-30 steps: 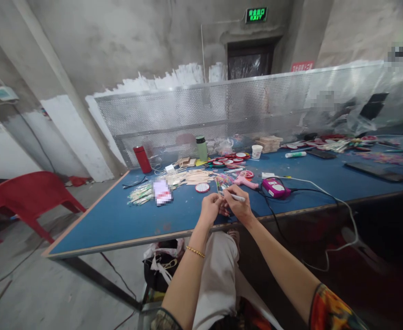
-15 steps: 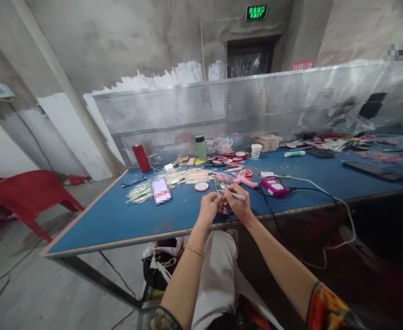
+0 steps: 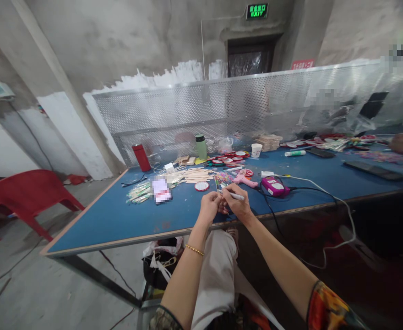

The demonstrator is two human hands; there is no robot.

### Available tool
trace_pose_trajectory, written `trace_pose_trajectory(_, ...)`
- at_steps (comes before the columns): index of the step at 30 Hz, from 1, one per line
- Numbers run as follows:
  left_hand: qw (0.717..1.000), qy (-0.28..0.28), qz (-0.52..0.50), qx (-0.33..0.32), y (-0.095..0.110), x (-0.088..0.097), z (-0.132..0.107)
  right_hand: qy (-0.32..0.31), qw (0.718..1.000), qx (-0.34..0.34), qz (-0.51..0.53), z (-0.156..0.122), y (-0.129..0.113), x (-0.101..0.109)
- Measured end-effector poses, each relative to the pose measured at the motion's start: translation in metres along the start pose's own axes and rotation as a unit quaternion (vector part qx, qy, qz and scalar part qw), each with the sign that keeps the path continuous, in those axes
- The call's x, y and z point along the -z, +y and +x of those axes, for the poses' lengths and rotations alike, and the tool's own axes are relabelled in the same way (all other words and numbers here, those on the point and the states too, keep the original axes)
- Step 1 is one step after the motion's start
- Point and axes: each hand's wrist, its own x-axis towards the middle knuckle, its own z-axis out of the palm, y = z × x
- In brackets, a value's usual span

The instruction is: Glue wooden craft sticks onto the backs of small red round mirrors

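My right hand (image 3: 239,204) grips a white pen (image 3: 237,196) slantwise near the front edge of the desk (image 3: 126,224), probably for fine control. My left hand (image 3: 210,207) meets it, perhaps to steady; what it holds I cannot tell. Just beyond lie colourful bits (image 3: 223,178) and a pink gun-shaped tool (image 3: 247,181); rightward, a purple box (image 3: 275,187) trails cables that could hamper me.

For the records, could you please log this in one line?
left hand: grip unclear; right hand: holds slim white tool; nearby: purple box
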Motion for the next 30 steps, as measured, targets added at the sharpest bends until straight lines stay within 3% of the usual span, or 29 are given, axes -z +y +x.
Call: trace_pose_trajectory(30,1.000,0.001,0.008,0.000,-0.0010,0.0009,0.0012,-0.007,1.000,0.002,0.001,-0.0004,0.0002,0.0006)
